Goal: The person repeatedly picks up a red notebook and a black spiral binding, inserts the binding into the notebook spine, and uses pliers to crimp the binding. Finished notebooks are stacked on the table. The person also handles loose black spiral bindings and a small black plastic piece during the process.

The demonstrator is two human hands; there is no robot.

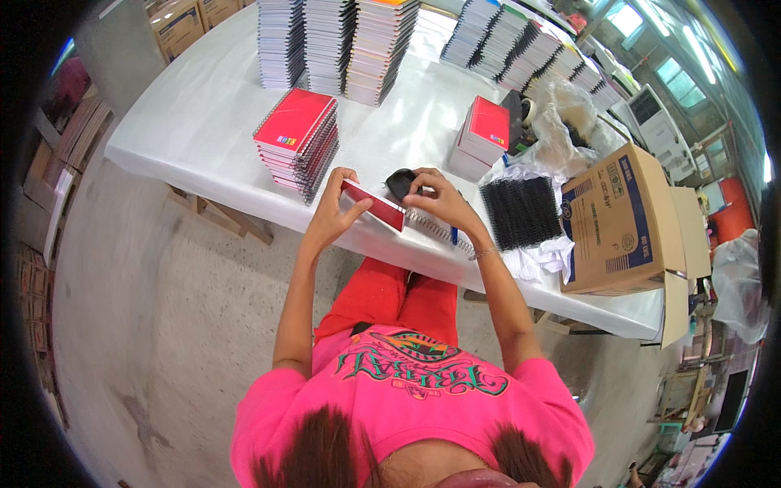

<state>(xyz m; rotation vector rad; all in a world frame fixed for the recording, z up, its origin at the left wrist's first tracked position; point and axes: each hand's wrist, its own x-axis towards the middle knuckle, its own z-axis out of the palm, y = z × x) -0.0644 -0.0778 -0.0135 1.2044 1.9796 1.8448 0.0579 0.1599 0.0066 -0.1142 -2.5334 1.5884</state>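
My left hand grips a thin red-covered notebook, tilted above the table's near edge, its thumb on the cover. My right hand is at the notebook's right end with thumb and fingertips pinched together; whatever they pinch is too small to tell. A loose metal spiral wire stretches from the notebook's right corner, under my right hand, toward my wrist. Just beyond the fingers lies a small black object. A slim blue item rests beside the wire.
A stack of spiral-bound red notebooks stands left, an unbound red-topped stack right. Tall notebook stacks line the far side. Black spiral wires lie on white wrapping beside an open cardboard box on the white table.
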